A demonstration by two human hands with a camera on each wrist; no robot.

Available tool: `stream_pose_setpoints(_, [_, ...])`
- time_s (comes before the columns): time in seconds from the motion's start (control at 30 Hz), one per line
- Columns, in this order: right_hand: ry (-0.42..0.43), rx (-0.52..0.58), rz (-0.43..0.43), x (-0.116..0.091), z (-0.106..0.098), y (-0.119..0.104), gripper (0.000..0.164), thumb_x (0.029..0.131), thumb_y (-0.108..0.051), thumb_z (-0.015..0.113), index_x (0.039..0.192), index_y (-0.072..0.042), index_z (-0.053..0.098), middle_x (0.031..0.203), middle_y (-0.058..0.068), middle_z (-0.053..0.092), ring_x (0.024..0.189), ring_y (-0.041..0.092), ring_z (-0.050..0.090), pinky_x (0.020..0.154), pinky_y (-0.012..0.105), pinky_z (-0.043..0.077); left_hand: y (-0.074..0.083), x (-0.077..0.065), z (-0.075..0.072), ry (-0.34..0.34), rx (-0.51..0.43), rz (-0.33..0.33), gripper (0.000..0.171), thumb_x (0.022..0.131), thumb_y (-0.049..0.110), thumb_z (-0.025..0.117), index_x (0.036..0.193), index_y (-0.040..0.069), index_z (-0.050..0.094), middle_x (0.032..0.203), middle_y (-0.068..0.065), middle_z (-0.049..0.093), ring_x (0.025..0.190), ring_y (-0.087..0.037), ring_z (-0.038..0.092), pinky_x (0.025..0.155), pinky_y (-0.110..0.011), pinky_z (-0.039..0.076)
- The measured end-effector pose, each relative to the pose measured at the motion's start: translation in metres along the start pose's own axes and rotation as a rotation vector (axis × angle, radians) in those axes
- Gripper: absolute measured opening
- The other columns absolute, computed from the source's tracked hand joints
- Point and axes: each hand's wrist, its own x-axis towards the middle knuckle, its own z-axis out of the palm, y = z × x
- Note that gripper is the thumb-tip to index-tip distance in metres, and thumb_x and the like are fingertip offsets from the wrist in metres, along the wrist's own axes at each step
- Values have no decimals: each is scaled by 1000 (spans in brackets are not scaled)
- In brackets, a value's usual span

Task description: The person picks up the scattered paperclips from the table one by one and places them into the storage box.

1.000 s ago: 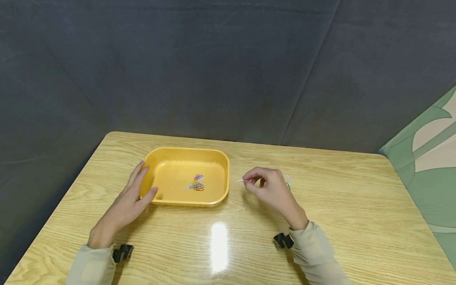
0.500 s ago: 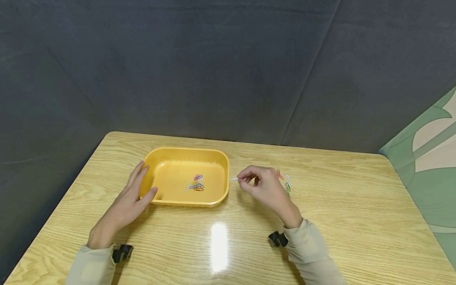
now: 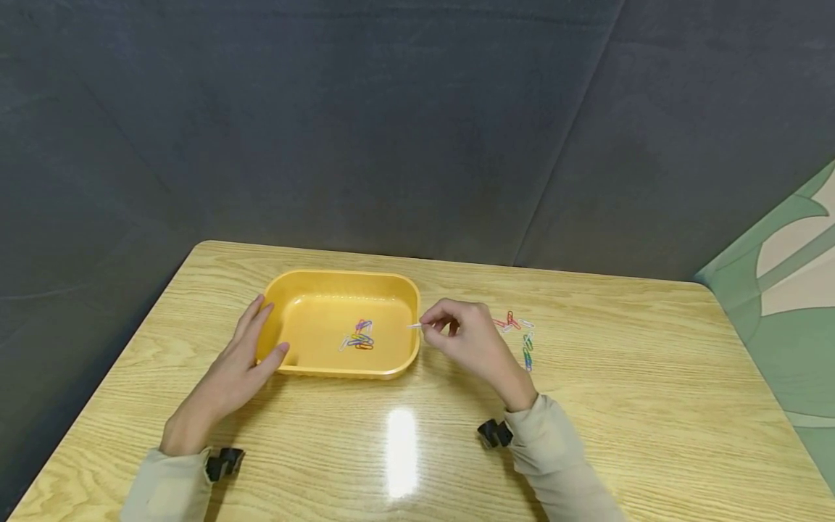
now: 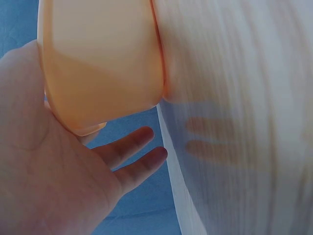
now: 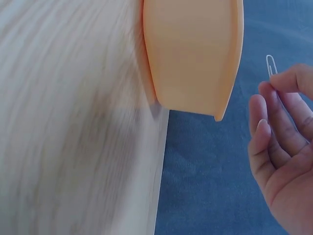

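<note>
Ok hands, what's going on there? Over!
Right hand pinching white paper clip over right edge of tray. Left hand on its left edge. Nothing seen in the way.

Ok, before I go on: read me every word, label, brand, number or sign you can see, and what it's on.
None: no readable text in any view.
The yellow plastic tray, paper clips and wood-grain table show no lettering.
Any marking on the black wrist devices is too small to read.
</note>
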Motion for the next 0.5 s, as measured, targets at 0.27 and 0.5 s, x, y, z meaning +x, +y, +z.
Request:
stream_pose_setpoints(0.27, [-12, 23, -11, 7, 8, -5, 9, 86, -2, 67, 88, -7, 75, 78, 0, 71, 69, 8, 60, 60, 21, 48, 0, 0, 0, 6, 3, -1, 77, 104, 42, 45, 160, 5, 6, 168, -8, -10, 149, -49, 16, 106, -72, 30])
stream_pose_setpoints(0.5, [-33, 72, -27, 10, 14, -8, 8, 86, -2, 67, 88, -5, 75, 78, 1, 71, 69, 8, 60, 62, 21, 50, 0, 0, 0, 4, 2, 1, 77, 104, 41, 45, 160, 5, 6, 168, -9, -10, 148, -50, 17, 106, -71, 31])
